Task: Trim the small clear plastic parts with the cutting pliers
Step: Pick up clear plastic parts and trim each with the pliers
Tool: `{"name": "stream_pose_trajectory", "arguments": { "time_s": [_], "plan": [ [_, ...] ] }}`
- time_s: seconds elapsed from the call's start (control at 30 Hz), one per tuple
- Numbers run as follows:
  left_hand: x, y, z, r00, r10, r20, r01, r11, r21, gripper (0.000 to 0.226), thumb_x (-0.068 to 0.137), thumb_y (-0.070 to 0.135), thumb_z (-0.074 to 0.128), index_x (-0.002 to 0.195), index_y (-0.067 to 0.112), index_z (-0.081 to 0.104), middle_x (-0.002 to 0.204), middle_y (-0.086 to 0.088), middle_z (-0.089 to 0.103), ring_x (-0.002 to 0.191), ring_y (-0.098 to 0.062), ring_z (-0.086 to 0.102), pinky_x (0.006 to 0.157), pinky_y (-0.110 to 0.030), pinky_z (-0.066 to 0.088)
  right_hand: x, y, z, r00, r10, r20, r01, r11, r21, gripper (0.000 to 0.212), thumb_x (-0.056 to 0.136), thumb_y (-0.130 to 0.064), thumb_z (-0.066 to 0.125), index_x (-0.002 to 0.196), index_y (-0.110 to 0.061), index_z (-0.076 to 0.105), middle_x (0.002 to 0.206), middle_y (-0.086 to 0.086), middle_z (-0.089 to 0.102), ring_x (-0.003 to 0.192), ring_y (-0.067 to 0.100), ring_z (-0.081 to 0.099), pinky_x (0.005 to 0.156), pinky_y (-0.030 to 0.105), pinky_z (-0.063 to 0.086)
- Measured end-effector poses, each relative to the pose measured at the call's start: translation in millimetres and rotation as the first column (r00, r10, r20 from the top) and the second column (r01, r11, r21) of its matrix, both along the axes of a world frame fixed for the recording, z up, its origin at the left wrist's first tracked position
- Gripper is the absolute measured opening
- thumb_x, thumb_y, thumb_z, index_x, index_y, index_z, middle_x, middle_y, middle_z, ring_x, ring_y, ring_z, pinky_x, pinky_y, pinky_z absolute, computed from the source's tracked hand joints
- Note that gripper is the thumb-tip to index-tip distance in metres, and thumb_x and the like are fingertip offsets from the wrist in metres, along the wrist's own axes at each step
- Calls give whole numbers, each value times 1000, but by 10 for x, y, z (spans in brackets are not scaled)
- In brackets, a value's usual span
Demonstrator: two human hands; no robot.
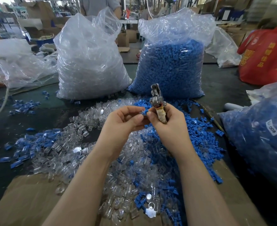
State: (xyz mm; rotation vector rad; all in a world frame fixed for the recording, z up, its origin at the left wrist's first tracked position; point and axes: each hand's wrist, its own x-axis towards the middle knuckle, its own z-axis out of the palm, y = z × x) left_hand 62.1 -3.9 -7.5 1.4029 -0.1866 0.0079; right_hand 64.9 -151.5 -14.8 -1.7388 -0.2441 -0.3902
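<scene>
My right hand (166, 119) grips the taped handle of the cutting pliers (156, 99), whose metal jaws point up and away. My left hand (126, 119) pinches a small part (143, 112), blue with a clear piece on it, between thumb and fingertips. My right thumb and forefinger touch the same part from the right. Both hands hover above a heap of loose clear plastic parts (85, 150) mixed with blue parts (198, 136) on the table.
A tall bag of clear parts (89, 62) and a tall bag of blue parts (172, 66) stand behind the heap. Another bag of blue parts (261, 141) lies at the right. Cardboard (28, 198) covers the near table edge. A person in red (261, 54) sits far right.
</scene>
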Motion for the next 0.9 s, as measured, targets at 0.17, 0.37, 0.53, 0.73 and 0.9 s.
{"name": "stream_pose_trajectory", "arguments": {
  "time_s": [0.17, 0.37, 0.53, 0.73, 0.9],
  "plan": [
    [-9, -6, 2, 989, 127, 78, -134, 986, 98, 26, 86, 0, 70, 92, 25, 75, 86, 4, 76, 81, -8, 71, 71, -16, 53, 6, 16, -16, 999, -31, -11, 30, 999, -36, 15, 91, -21, 69, 81, -30, 62, 76, -12, 66, 67, 2, 59, 63, 23, 50],
    [-16, 2, 17, 983, 157, 96, -166, 981, 103, 28, 83, 1, 73, 93, 26, 77, 91, 2, 78, 88, -11, 73, 77, -20, 56, 6, 32, -18, 998, -58, -23, 57, 997, -44, 11, 91, -22, 68, 82, -26, 62, 78, -9, 66, 68, 10, 60, 62, 25, 49],
    [-37, -6, 44, 977, 180, 111, -191, 977, 93, 27, 81, -2, 74, 92, 22, 78, 89, 3, 78, 85, -9, 73, 75, -17, 55, 11, 49, -20, 996, -82, -48, 80, 996, -40, 10, 90, -25, 69, 83, -21, 62, 78, -1, 65, 72, 20, 60, 64, 35, 50],
    [-52, -19, 56, 973, 194, 126, -207, 974, 97, 27, 81, -5, 73, 91, 20, 77, 89, 5, 78, 85, -8, 73, 75, -16, 55, 1, 51, -12, 996, -75, -49, 72, 996, -47, 10, 90, -24, 68, 82, -21, 62, 79, -4, 64, 71, 20, 58, 63, 35, 48],
    [-52, -30, 61, 981, 175, 89, -181, 981, 70, 22, 79, 2, 76, 91, 19, 77, 87, 1, 78, 83, -7, 73, 74, -16, 54, -5, 45, -7, 996, -65, -53, 63, 997, -34, 10, 90, -22, 67, 81, -23, 63, 78, -4, 65, 72, 22, 59, 63, 35, 49]
  ]
}}
